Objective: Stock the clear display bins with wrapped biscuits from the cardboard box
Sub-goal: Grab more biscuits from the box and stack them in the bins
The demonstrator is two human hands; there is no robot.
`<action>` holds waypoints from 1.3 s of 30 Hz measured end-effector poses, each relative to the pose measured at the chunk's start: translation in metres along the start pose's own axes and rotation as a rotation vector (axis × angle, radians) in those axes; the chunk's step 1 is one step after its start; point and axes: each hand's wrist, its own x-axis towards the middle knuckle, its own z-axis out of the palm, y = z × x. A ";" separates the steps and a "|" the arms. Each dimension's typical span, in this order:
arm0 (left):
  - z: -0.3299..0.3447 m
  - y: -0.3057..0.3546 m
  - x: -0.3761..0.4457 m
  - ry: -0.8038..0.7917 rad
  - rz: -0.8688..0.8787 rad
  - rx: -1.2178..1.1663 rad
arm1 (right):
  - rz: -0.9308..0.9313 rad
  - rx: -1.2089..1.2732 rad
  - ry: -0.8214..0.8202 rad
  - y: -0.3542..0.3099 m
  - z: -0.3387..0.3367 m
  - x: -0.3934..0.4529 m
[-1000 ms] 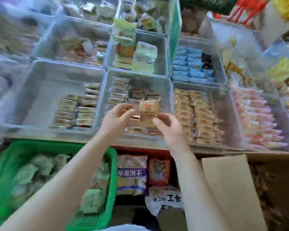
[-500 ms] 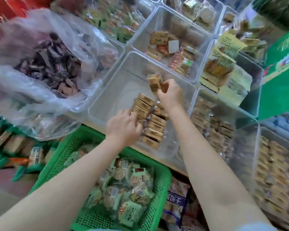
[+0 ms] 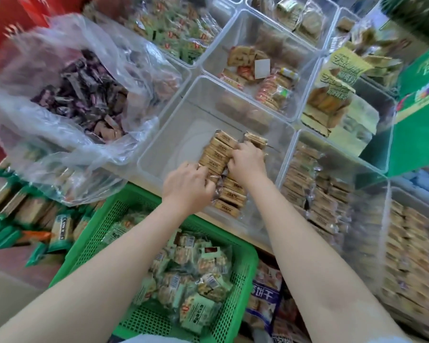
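Observation:
A clear display bin (image 3: pixel 174 134) in the middle holds two rows of tan wrapped biscuits (image 3: pixel 219 146), standing on edge along its right half. My left hand (image 3: pixel 187 186) is at the near end of the left row, fingers curled down onto the packs there. Farther in, my right hand (image 3: pixel 245 160) grips biscuits low in the bin, at the right row. The last pack of that row (image 3: pixel 255 139) shows just beyond its fingers. The bin's left half is bare. The cardboard box is out of view.
A green plastic basket (image 3: pixel 94 233) of green-wrapped snacks sits below the shelf under my arms. A big clear bag of dark sweets (image 3: pixel 84 95) bulges at the left. More clear bins, one (image 3: pixel 317 194) at the right and one (image 3: pixel 258 70) behind, hold biscuits. A green sign (image 3: pixel 421 100) stands at the right.
My right hand has come down from above the bin, bringing its biscuits into the right row. My left hand has stayed at the near end of the left row. The view had swung left earlier.

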 end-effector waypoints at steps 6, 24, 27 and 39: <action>-0.006 0.069 -0.023 -0.018 0.042 -0.284 | 0.160 0.715 0.218 0.037 -0.050 -0.152; 0.179 0.588 -0.254 -0.228 0.955 0.087 | 1.473 1.162 0.841 0.439 0.014 -0.618; 0.211 0.613 -0.254 -0.189 0.964 0.300 | 1.509 1.145 0.499 0.475 0.054 -0.636; 0.233 0.610 -0.242 -0.107 0.875 0.259 | 1.248 1.257 -0.084 0.490 0.176 -0.561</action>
